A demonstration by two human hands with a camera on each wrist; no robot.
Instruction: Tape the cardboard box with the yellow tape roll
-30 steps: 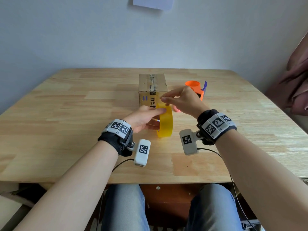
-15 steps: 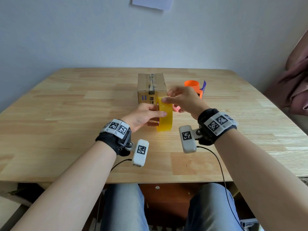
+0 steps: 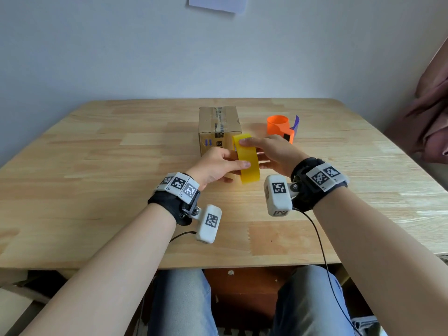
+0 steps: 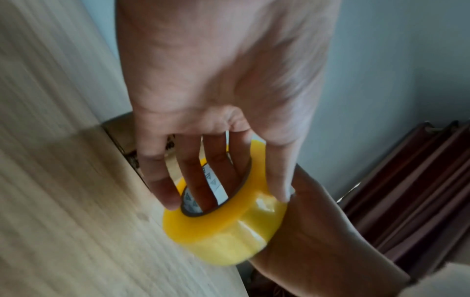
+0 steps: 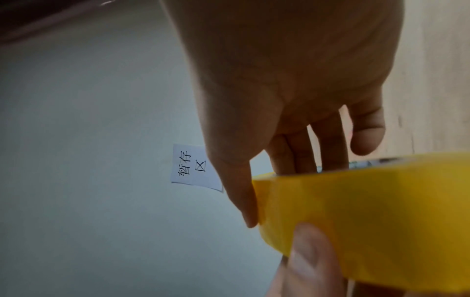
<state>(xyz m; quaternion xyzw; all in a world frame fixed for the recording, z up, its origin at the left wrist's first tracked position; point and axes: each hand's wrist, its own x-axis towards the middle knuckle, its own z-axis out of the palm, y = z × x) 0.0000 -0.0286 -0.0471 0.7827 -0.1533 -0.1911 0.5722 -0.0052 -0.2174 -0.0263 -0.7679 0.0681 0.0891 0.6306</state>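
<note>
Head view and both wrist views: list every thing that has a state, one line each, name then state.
yellow tape roll: held on edge above the table, no strip visibly pulled free.
left hand: grips the roll, fingers through its core, thumb on the outer face.
right hand: holds the roll's far side, one finger on top.
cardboard box: closed, old tape along its top seam, resting on the table.
orange dispenser: standing on the table, untouched.

- tape roll point(image 3: 247, 161) between both hands: translucent yellow, core white inside with grey print
- cardboard box point(image 3: 219, 128) beyond left hand point(image 3: 215, 166): brown, blue arrows, black marks
- dispenser point(image 3: 281, 127) past right hand point(image 3: 276, 154): orange, purple flap
- table point(image 3: 97, 178): light wood grain
- wrist bands point(image 3: 322, 177): black, white black-patterned tags
- wall note point(image 5: 195, 166): white, black characters
</note>
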